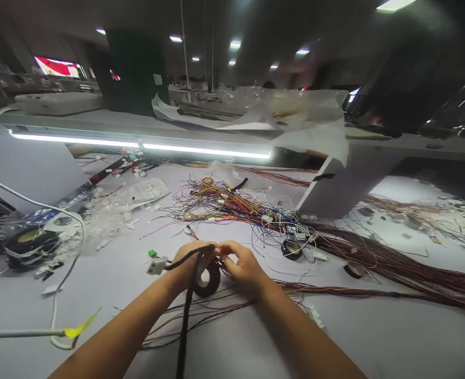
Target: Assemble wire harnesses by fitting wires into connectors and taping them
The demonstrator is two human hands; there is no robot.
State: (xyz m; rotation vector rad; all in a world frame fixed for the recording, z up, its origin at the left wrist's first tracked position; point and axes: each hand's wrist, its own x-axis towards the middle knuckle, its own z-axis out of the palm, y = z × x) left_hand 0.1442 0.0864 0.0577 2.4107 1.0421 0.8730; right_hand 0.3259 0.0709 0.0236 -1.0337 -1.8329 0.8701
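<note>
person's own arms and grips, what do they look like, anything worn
The left grip and right grip are ungloved hands. The left arm and right arm are bare to the lower edge, with no sleeve, watch or bracelet showing. Whether rings are worn can't be told.

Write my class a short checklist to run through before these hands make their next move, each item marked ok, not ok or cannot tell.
1. Both hands together at the work: ok; the left hand and right hand meet by the black cord.
2. Tape roll close by: ok; it shows just below the hands.
3. Tape end stuck down: cannot tell; the hands hide that spot.
4. White plug in sight: ok; it sticks out to the left of the left hand.
5. Table free of loose wires: not ok; a tangled heap of wires lies beyond the hands.
</note>
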